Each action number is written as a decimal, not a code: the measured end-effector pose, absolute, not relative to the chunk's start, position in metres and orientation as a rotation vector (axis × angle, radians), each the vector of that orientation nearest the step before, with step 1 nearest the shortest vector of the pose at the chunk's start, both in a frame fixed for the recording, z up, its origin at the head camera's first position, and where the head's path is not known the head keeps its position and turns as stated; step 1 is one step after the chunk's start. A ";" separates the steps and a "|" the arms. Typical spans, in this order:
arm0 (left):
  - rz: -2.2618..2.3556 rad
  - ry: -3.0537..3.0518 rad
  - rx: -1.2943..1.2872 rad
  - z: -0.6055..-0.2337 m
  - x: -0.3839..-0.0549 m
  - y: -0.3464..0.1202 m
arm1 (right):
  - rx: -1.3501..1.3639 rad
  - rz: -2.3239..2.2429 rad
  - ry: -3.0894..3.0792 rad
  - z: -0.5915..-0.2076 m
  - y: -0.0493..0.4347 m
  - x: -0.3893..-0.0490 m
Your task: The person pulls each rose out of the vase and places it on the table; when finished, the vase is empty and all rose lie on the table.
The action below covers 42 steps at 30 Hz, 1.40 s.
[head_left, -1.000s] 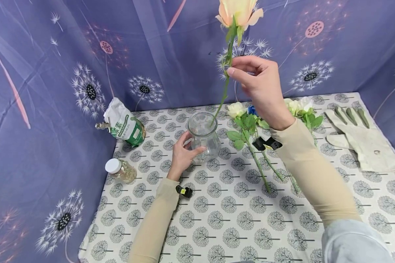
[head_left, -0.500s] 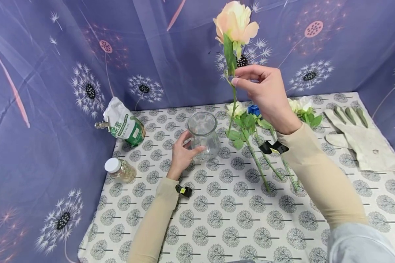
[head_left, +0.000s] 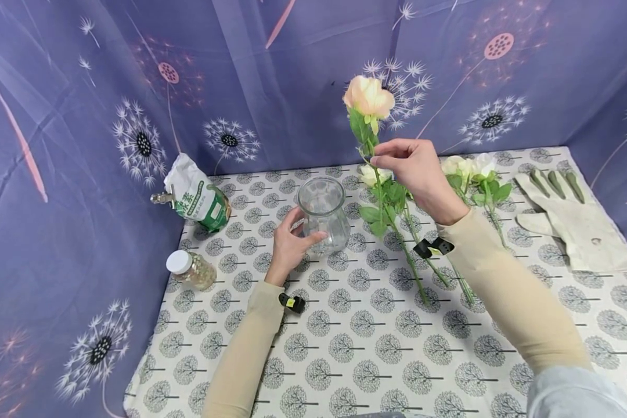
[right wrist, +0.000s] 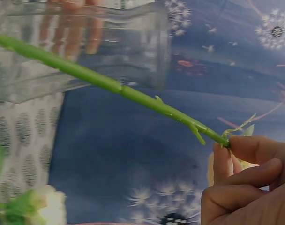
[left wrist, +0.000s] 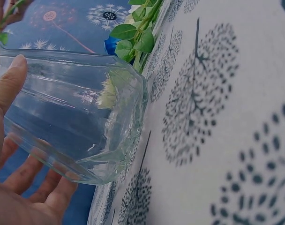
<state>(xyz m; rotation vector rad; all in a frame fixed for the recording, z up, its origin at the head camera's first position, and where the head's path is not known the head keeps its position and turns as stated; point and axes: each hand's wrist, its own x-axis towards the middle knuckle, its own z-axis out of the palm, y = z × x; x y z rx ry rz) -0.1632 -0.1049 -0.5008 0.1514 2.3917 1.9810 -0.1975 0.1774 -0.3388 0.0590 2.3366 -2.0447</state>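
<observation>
A peach-pink rose stands nearly upright in the air, its stem pinched below the leaves by the thumb and fingertips of my right hand. In the right wrist view the bare green stem crosses in front of the glass, outside it. My left hand holds the clear glass vase from its left side. The left wrist view shows the thumb on one side of the vase and the fingers round the other. Nothing is seen inside the vase. The rose's lower stem overlaps the flowers lying behind it.
White roses and other long-stemmed flowers lie right of the vase; a blue bloom shows in the left wrist view. Cream gloves lie far right. A clipped green-and-white bag and a white-lidded jar stand left. Purple curtain closes the back.
My right hand has brought the rose down. Its stem end has shifted from the vase mouth to the vase's right side. The left hand and vase have stayed put.
</observation>
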 end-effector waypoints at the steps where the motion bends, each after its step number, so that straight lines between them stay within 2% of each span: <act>1: 1.979 2.393 0.152 -0.501 -0.163 -0.105 | 0.071 -2.006 2.348 -0.343 0.178 -0.198; 22: 1.972 2.386 0.119 -0.500 -0.163 -0.104 | 0.223 -1.700 2.265 -0.422 0.175 -0.202; 42: 1.959 2.390 0.086 -0.500 -0.164 -0.103 | 0.280 -1.550 2.238 -0.456 0.165 -0.201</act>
